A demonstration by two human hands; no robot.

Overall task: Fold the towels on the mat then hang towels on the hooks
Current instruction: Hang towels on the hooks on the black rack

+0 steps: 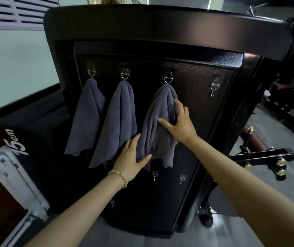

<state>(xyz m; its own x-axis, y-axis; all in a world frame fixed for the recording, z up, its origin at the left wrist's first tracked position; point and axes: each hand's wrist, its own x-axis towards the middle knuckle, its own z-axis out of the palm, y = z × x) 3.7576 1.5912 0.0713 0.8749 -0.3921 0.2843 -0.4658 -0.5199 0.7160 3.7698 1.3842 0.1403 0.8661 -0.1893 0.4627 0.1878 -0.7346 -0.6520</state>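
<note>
Three grey towels hang from metal hooks on a black panel (201, 107): a left towel (85, 118), a middle towel (117, 122) and a right towel (158, 125). My left hand (131, 155) holds the right towel's lower left edge, thumb in front and fingers behind the cloth. My right hand (180, 122) rests on that towel's right side, fingers spread over its folds. The right towel's top is on the third hook (168, 78). A fourth hook (214, 87) at the upper right is bare.
Two small bare hooks (154, 175) sit lower on the panel. A black block marked 15cm (16, 141) and a white frame (12, 177) stand at the left. Black gym equipment with brass bolts (267, 159) juts out at the right over grey floor.
</note>
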